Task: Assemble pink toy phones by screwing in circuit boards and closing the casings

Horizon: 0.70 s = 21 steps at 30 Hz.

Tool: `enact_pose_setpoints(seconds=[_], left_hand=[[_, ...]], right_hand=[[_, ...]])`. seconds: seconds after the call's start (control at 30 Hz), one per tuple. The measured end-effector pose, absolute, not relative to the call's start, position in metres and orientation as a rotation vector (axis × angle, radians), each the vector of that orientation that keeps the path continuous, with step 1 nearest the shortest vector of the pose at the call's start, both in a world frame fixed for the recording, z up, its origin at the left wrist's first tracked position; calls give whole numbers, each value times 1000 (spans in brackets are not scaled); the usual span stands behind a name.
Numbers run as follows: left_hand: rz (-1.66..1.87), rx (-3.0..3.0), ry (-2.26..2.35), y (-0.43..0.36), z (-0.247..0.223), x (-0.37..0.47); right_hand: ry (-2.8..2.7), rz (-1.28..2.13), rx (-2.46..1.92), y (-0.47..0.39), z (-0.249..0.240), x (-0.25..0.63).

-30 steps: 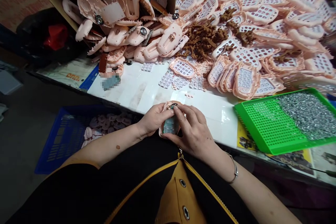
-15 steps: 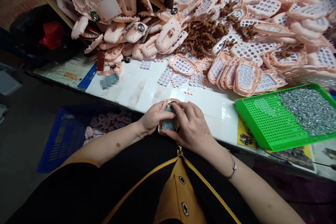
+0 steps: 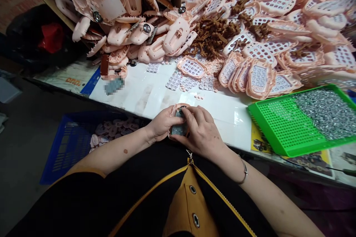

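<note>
Close to my body, at the near edge of the bench, both hands hold one pink plastic shell (image 3: pixel 171 133) with a grey-green circuit board (image 3: pixel 179 129) lying in it. My left hand (image 3: pixel 162 124) grips the shell's left side, its thumb resting across the board. My right hand (image 3: pixel 201 127) wraps the right side, with fingertips pressing near the top end by a small round metal part. The fingers hide much of the shell's right side. Beyond the hands lie white keypad sheets (image 3: pixel 174 80) and a pink shell with a keypad in it (image 3: pixel 191 67).
Pink shells (image 3: pixel 176 37) are heaped at the back, with brown parts (image 3: pixel 214 35) among them. To the right, a green perforated tray (image 3: pixel 274 127) holds many small metal screws. A blue crate (image 3: pixel 59 148) with pink pieces stands below the bench at left.
The view has shifted slightly. Both hands keep the same hold on the shell and board, with hardly any visible finger movement.
</note>
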<state>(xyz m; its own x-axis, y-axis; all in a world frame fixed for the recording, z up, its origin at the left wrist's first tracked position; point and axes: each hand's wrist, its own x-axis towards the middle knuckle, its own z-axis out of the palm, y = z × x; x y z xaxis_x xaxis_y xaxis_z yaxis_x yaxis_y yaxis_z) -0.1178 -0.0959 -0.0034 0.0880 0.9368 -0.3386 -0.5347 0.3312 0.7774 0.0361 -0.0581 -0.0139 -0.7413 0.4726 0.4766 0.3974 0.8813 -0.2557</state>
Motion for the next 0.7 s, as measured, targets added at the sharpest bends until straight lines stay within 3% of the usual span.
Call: enact_pose_setpoints(seconds=[0.33,0.7], left_hand=[[1124,501,756,-98,-7,-130],[1176,650,946,-86,3,-115]], right_hand=[[-2327,-53,-530,-60,-25,38],[-2278,79,-672,-57,-23,36]])
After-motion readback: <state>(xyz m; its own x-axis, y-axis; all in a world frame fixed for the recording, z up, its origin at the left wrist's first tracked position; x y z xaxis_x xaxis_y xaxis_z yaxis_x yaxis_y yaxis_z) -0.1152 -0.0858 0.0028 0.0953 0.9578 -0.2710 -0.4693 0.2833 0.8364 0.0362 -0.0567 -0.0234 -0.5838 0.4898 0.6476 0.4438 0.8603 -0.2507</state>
